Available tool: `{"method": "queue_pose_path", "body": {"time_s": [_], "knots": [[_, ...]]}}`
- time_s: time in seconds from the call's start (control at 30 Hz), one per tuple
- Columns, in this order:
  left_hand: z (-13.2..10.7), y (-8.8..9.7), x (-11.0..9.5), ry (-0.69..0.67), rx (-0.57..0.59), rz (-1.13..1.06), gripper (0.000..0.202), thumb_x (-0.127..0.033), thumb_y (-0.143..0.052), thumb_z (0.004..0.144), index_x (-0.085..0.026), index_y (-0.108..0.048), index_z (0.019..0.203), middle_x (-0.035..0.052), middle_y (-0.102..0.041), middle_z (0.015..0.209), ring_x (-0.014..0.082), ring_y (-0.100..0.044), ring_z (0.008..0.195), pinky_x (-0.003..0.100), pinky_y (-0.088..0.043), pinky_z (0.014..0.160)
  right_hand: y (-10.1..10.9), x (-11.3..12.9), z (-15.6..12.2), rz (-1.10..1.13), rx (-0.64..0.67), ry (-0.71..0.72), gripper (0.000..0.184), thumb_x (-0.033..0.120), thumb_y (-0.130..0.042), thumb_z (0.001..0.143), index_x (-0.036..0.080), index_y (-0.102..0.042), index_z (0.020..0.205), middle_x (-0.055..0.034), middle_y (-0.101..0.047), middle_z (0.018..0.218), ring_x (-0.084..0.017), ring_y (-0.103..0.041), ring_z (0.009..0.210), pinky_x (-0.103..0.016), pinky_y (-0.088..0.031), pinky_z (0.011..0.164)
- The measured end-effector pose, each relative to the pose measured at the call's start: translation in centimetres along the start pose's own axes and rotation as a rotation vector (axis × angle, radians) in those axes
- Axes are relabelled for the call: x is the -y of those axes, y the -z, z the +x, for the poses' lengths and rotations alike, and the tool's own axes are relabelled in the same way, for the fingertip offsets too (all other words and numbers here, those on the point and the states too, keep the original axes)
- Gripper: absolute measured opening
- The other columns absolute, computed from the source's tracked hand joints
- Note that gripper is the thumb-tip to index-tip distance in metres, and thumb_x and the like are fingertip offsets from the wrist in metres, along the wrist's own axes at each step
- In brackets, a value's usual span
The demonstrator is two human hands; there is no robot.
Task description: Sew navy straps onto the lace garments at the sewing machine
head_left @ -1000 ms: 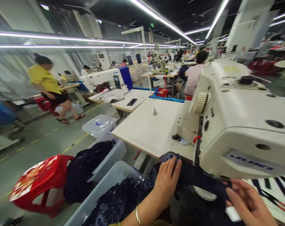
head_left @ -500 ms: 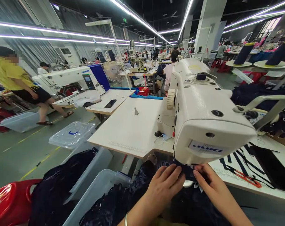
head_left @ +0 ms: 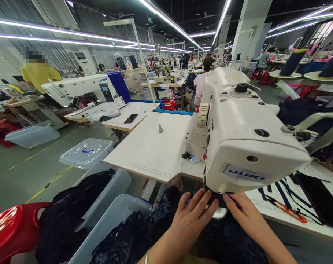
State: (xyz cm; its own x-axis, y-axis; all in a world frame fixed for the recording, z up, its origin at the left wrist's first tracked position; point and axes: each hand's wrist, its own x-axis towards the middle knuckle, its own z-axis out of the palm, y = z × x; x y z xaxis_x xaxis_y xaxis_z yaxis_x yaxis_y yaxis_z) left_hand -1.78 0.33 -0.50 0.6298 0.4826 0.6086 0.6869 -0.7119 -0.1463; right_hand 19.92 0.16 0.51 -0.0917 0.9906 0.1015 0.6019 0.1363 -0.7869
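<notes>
My left hand lies flat with fingers stretched out on dark navy fabric, fingertips just under the head of the white Juki sewing machine. My right hand rests on the same fabric to the right, its fingertips tucked under the machine head near the needle area, which is hidden. The fabric trails down to the left into a clear plastic bin. A bracelet shows on my left wrist.
The white sewing table extends left of the machine. A second bin with dark cloth and a red stool stand at lower left. Dark strips lie on the table at right. Other workers sit at machines behind.
The view swung right and steadied. Both hands drew together under the machine head, pressing the fabric. The person in yellow walked off to the left.
</notes>
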Motion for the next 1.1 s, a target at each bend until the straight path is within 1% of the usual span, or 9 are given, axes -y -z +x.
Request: {"method": "queue_pose_path", "body": {"time_s": [0.1,0.23,0.47,0.53,0.63,0.7,0.9,0.97,1.1], "knots": [[0.0,-0.1,-0.2,0.001,-0.004,0.014,0.031,-0.023,-0.043,0.102,-0.029,-0.058,0.128,0.0006,-0.056,0.136,0.0156,-0.039,0.133,0.034,-0.016,0.112,-0.2,-0.5,0.0,-0.021,0.010,-0.012,0.036,0.047,-0.040,0.096,0.022,-0.064,0.094,-0.0110,-0.062,0.096,-0.027,-0.056,0.097,-0.041,-0.045,0.097],[-0.2,-0.2,-0.3,-0.002,0.023,0.022,0.033,-0.024,-0.042,0.102,-0.029,-0.057,0.130,0.0013,-0.054,0.138,0.0166,-0.038,0.134,0.034,-0.019,0.110,-0.4,-0.9,-0.1,-0.032,0.008,-0.013,0.035,0.047,-0.041,0.096,0.021,-0.064,0.089,-0.0103,-0.064,0.091,-0.027,-0.057,0.091,-0.041,-0.044,0.096],[-0.6,-0.2,-0.5,0.005,0.060,0.041,0.037,-0.022,-0.043,0.101,-0.029,-0.052,0.136,0.0027,-0.047,0.145,0.0182,-0.034,0.137,0.033,-0.023,0.108,-0.5,-1.3,0.1,-0.010,-0.060,0.024,0.035,0.047,-0.045,0.094,0.021,-0.067,0.086,-0.0094,-0.067,0.088,-0.027,-0.059,0.094,-0.038,-0.046,0.090],[-0.7,-0.2,-0.5,0.004,0.068,0.044,0.038,-0.024,-0.043,0.101,-0.028,-0.050,0.137,0.0031,-0.046,0.146,0.0185,-0.032,0.138,0.033,-0.023,0.107,-0.5,-1.4,0.0,-0.017,-0.069,0.027,0.034,0.046,-0.045,0.094,0.022,-0.068,0.084,-0.0086,-0.068,0.088,-0.026,-0.060,0.091,-0.037,-0.047,0.086],[-0.7,-0.3,-0.5,0.003,0.076,0.038,0.038,-0.025,-0.043,0.101,-0.027,-0.049,0.138,0.0038,-0.045,0.146,0.0193,-0.032,0.138,0.034,-0.023,0.107,-0.6,-1.3,-0.2,-0.045,-0.082,0.023,0.037,0.044,-0.043,0.094,0.022,-0.067,0.076,-0.0076,-0.068,0.082,-0.025,-0.061,0.082,-0.035,-0.049,0.075],[-0.6,-0.2,-0.5,0.005,0.077,0.032,0.038,-0.025,-0.042,0.101,-0.027,-0.049,0.138,0.0037,-0.045,0.146,0.0192,-0.033,0.138,0.034,-0.023,0.107,-0.7,-1.2,-0.2,-0.066,-0.087,0.024,0.039,0.044,-0.041,0.094,0.022,-0.065,0.072,-0.0075,-0.067,0.079,-0.024,-0.062,0.079,-0.035,-0.050,0.071],[-0.4,0.0,-0.6,0.011,0.062,0.031,0.037,-0.025,-0.044,0.100,-0.027,-0.051,0.137,0.0037,-0.048,0.144,0.0194,-0.036,0.135,0.033,-0.026,0.106,-0.8,-1.4,-0.2,-0.111,-0.059,-0.005,0.045,0.047,-0.039,0.094,0.023,-0.057,0.060,-0.0074,-0.064,0.071,-0.027,-0.064,0.084,-0.031,-0.049,0.058],[-0.5,-0.2,-0.6,0.014,0.067,0.027,0.037,-0.025,-0.044,0.100,-0.027,-0.050,0.137,0.0037,-0.047,0.145,0.0198,-0.036,0.136,0.034,-0.026,0.106,-0.8,-1.4,-0.1,-0.111,-0.070,0.001,0.044,0.046,-0.039,0.094,0.023,-0.059,0.062,-0.0076,-0.066,0.073,-0.027,-0.064,0.082,-0.031,-0.049,0.060],[-0.8,-0.5,-0.7,0.019,0.078,0.008,0.037,-0.025,-0.046,0.100,-0.027,-0.051,0.137,0.0032,-0.046,0.145,0.0205,-0.037,0.135,0.035,-0.024,0.106,-0.9,-1.6,-0.1,-0.089,-0.113,0.052,0.038,0.042,-0.042,0.093,0.023,-0.066,0.071,-0.0073,-0.070,0.081,-0.025,-0.065,0.081,-0.033,-0.052,0.072]]}}
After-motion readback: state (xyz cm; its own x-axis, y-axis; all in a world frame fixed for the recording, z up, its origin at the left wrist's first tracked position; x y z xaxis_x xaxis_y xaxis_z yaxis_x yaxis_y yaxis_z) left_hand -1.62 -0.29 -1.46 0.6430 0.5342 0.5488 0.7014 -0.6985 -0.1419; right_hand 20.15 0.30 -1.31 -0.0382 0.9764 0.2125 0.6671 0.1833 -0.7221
